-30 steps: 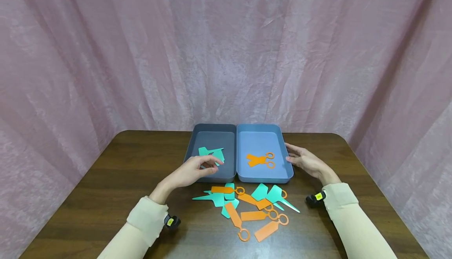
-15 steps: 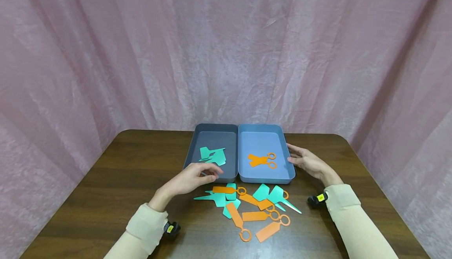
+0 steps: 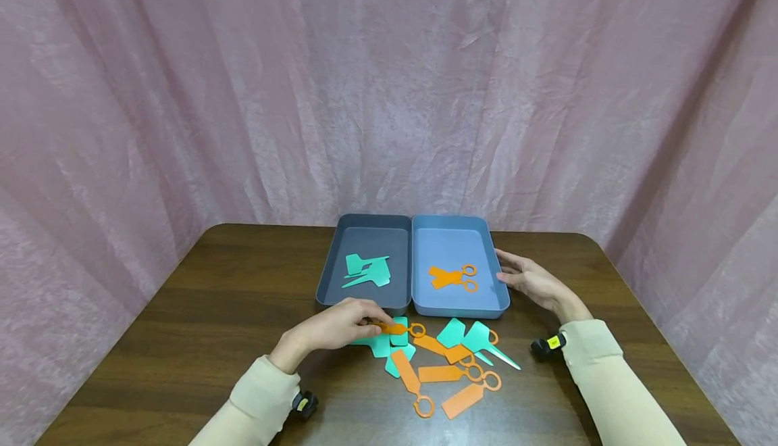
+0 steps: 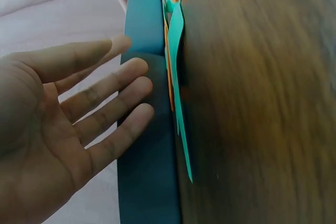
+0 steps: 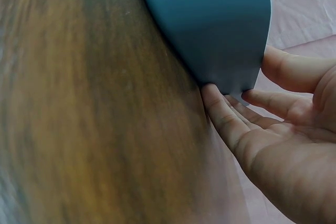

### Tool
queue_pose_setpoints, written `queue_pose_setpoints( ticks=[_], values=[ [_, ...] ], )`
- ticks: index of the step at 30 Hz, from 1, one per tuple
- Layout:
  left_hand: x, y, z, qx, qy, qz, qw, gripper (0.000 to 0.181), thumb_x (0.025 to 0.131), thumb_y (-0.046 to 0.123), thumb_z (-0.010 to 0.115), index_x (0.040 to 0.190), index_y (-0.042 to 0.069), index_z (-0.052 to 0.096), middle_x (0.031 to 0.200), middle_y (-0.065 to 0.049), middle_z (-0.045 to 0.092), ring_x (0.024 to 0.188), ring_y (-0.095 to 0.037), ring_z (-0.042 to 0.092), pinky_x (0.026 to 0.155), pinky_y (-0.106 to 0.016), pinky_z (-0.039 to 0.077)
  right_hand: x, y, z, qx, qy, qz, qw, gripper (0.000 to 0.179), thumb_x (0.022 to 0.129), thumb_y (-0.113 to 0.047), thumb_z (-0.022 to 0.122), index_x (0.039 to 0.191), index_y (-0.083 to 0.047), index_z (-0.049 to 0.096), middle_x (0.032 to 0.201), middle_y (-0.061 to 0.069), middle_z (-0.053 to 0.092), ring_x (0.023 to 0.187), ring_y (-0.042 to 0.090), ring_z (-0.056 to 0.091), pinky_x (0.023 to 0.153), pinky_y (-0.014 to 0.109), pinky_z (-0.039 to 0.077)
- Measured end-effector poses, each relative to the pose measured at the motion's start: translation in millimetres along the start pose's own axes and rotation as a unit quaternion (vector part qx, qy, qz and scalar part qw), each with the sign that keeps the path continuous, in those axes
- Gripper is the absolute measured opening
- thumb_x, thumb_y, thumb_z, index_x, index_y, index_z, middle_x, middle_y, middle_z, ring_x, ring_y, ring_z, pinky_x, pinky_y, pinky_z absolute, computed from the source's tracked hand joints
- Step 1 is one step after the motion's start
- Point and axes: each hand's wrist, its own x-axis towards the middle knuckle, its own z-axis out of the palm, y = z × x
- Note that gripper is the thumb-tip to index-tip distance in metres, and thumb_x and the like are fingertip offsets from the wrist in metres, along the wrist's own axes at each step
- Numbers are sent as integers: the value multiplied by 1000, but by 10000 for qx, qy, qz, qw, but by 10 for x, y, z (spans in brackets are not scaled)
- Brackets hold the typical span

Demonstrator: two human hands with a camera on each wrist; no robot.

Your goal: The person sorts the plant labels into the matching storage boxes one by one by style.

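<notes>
Blue tray with orange tags meets straight-fingered right hand; left hand hangs relaxed, empty.

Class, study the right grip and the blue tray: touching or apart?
Touching. The right wrist view shows the right grip with fingertips against the blue tray, meeting its outer wall.

From here I count two trays on one bench: one dark grey tray, one blue tray. The grey one has two teal pieces, the blue one two orange tags. In front I make six loose orange tags and at least five loose teal pieces, overlaps hiding some edges.
</notes>
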Motion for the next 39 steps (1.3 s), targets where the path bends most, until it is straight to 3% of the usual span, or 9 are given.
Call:
queue_pose_setpoints(
  ticks=[13,23,31,39],
  values=[
    [14,67,85,745,-420,-328,9958,28,103,13,66,130,15,74,129,7,67,124,-17,59,106,-42,47,-7,-1,-4,-12,-2,-17,10000,73,107,-2,51,164,4,5,169,30,9,154,50,17,100,20,47],
    [2,77,101,696,-241,-248,9970,30,93,1,76,119,16,77,107,4,65,98,-15,61,86,-27,52,1,-6,-2,-7,-10,-47,10000,73,107,-1,51,164,4,6,170,29,8,154,49,17,101,21,47],
    [-15,110,144,1153,-194,-382,9924,34,91,0,79,118,20,77,112,6,63,102,-16,58,90,-31,51,7,-8,-3,-40,-5,-35,10000,73,107,-2,52,165,3,7,170,28,9,154,48,19,104,23,46],
    [-23,112,157,1023,-85,-272,9943,29,89,-5,78,106,19,76,105,5,63,98,-16,62,86,-29,52,-2,-7,-6,-62,-2,-49,10000,73,107,-3,52,165,2,8,170,28,10,154,49,20,103,22,47]
  ],
)
